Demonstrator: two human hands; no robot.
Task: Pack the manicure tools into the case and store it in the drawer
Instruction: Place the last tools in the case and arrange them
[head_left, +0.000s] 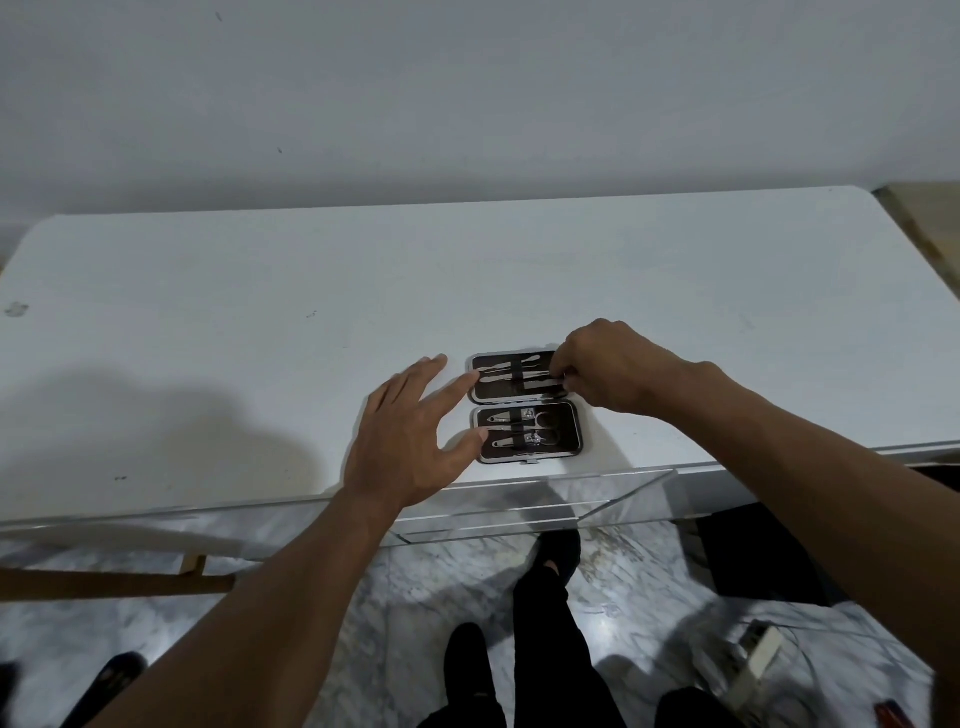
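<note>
A dark manicure case (563, 447) lies open and flat near the front edge of the white table (260, 322). Its far half holds slim metal tools (511, 375) under an elastic strap; the near half holds clippers and small scissors (524, 430). My right hand (605, 366) is at the far half's right end, fingers pinched on the end of a slim metal tool there. My left hand (402, 441) rests spread at the case's left edge, fingertips touching it. A clear drawer (519, 504) stands pulled out under the table's front edge, below the case.
The white wall rises behind the table. Below are a marbled floor, dark-clothed legs (540, 649) and a white power strip (753, 670) with cables at lower right. A wooden bar (119, 582) runs under the table at left.
</note>
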